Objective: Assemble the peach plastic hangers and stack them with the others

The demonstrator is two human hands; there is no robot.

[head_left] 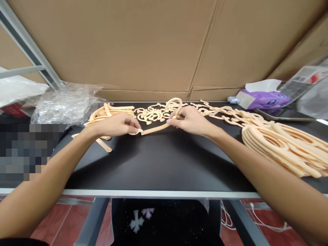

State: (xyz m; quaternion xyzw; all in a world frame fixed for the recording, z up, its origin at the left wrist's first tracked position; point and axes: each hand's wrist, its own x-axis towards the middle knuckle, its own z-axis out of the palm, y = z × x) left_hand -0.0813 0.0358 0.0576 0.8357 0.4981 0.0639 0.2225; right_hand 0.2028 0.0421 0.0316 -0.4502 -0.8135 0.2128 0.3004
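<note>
Both hands work on one cream plastic hanger piece over the black table. My left hand pinches the left end of its thin bar. My right hand is closed on the other end, where a hook curves up above the fingers. Behind the hands lies a heap of small loose hooks. Several curved cream pieces lie to the left behind my left hand.
A thick stack of finished cream hangers fills the table's right side. A purple tissue pack and a phone lie at the back right. Crumpled clear plastic sits at the back left. Cardboard walls stand behind.
</note>
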